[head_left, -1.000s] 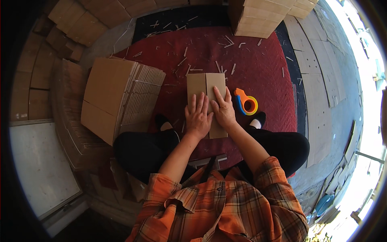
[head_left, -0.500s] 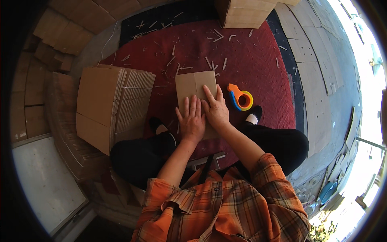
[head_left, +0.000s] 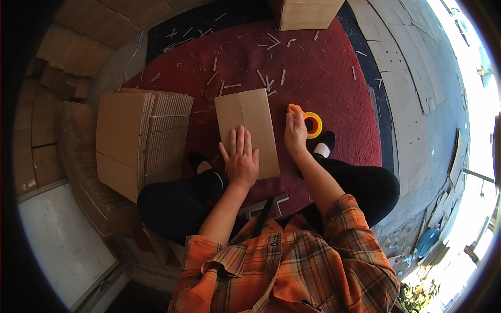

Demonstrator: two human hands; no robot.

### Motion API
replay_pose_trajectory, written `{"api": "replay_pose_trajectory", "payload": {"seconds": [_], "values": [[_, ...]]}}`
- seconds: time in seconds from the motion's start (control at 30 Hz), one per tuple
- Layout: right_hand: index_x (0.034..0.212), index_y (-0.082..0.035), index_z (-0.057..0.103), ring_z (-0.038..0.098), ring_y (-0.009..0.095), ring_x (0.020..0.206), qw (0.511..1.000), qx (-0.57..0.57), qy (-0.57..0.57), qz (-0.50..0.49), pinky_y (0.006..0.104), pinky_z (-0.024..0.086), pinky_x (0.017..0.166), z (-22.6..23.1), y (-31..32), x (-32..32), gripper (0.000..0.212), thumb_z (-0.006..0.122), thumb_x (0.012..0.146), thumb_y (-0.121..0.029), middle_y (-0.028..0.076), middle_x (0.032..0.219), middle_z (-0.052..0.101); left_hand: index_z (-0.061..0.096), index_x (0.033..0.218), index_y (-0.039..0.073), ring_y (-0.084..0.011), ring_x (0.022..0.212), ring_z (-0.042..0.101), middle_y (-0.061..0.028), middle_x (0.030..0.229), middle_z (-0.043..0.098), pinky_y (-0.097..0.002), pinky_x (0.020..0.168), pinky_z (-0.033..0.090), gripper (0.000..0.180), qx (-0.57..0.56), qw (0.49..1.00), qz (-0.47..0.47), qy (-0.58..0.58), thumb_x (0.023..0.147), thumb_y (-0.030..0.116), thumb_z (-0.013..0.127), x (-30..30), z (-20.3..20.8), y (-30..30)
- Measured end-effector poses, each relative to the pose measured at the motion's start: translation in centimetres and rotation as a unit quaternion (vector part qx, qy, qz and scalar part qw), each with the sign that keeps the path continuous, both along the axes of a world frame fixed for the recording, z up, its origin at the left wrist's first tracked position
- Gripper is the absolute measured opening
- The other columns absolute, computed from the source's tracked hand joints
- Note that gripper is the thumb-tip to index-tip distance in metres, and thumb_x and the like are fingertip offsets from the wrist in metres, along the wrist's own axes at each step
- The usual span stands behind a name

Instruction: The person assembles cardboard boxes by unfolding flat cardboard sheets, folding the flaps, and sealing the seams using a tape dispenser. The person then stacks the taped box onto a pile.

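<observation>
A closed cardboard box (head_left: pixel 252 116) lies on the red cloth between my legs, a seam running along its top. My left hand (head_left: pixel 241 163) rests flat on the near left part of that top, fingers spread. To the right of the box, my right hand (head_left: pixel 296 136) has its fingers closed round the orange handle of a tape dispenser (head_left: pixel 316 124). The dispenser's yellow-rimmed ring shows beside the hand. Its blue part is hidden, and the fingertips are partly out of sight.
Flattened cartons (head_left: pixel 168 122) stand bundled at the left. Another cardboard box (head_left: pixel 305 14) sits at the far edge. Cardboard scraps (head_left: pixel 265 78) litter the red cloth (head_left: pixel 334 78). A metal-edged frame piece (head_left: pixel 266 204) lies close to my lap. Cardboard sheets (head_left: pixel 404 125) cover the floor at right.
My right hand has left the box top and moved right onto the tape dispenser. My left hand stays on the box. The whole view has shifted slightly.
</observation>
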State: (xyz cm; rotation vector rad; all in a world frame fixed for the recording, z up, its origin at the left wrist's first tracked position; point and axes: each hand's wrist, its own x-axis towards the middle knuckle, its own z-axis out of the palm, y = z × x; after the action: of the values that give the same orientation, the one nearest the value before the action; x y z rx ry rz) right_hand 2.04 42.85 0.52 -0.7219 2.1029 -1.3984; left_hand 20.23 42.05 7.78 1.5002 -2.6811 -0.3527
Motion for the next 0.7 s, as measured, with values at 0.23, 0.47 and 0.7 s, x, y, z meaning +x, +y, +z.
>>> {"api": "replay_pose_trajectory", "payload": {"seconds": [0.23,0.47,0.7], "values": [[0.119,-0.008,0.058,0.052,0.032,0.118,0.886,0.401,0.216,0.086,0.0466,0.038,0.098,-5.4,3.8,-3.7,0.053,0.074,0.079,-0.039,0.014,0.12,0.059,0.035,0.147,0.005,-0.0288,0.146,0.021,-0.0076,0.158,0.026,-0.0608,0.115,0.01,0.064,0.0,1.0,0.004,0.004,0.091,0.03,0.056,0.7,0.1,-0.1],[0.104,-0.009,0.06,0.059,0.029,0.104,0.862,0.405,0.269,0.147,0.0429,0.04,0.094,-10.1,4.5,-5.7,0.038,0.076,0.075,-0.029,0.011,0.103,0.064,0.038,0.145,0.005,-0.0286,0.145,0.025,-0.0073,0.156,0.028,-0.0611,0.114,0.015,0.066,0.01,1.0,0.001,0.023,0.088,0.028,0.06,0.0,0.7,-0.1],[0.095,-0.004,0.069,0.065,0.041,0.093,0.941,0.292,0.15,0.086,0.0487,0.049,0.083,-1.2,-1.5,-11.9,0.043,0.063,0.077,-0.043,0.023,0.093,0.068,0.044,0.141,0.007,-0.0305,0.139,0.029,-0.0067,0.141,0.035,-0.062,0.111,0.024,0.062,-0.05,0.996,0.021,0.073,0.086,0.029,0.064,0.5,-0.2,0.3]]}}
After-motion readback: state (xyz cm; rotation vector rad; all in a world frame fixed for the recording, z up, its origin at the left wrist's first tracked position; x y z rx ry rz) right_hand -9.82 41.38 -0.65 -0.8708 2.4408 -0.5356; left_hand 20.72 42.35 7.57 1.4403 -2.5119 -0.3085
